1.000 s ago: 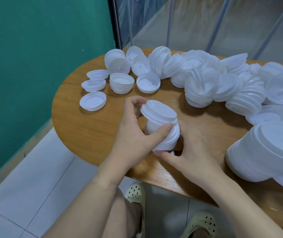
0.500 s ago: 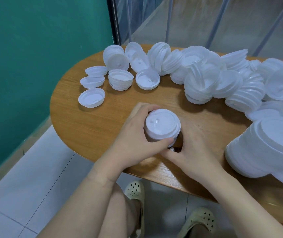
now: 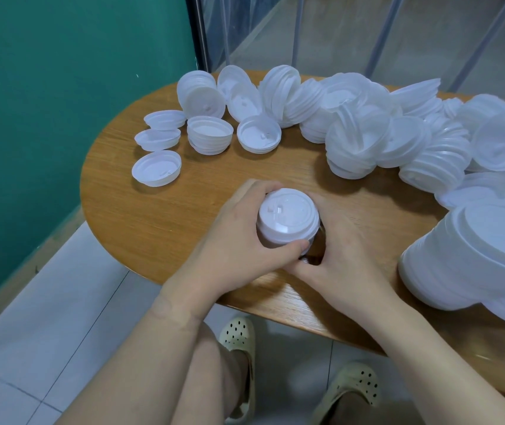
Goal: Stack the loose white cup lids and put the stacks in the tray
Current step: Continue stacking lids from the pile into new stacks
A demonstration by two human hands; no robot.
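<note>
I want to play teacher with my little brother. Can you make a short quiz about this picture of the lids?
1. True or false: both hands, left and right, hold the small stack of lids.
2. The top lid of that stack faces: A) dome side up B) hollow side up C) on its edge.
3. What colour is the wall beside the wooden table?

Key: 1 true. 2 A. 3 green.

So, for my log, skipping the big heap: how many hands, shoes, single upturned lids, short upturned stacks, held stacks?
Hands: 2
Shoes: 2
Single upturned lids: 3
Short upturned stacks: 2
Held stack: 1
Total: 10
</note>
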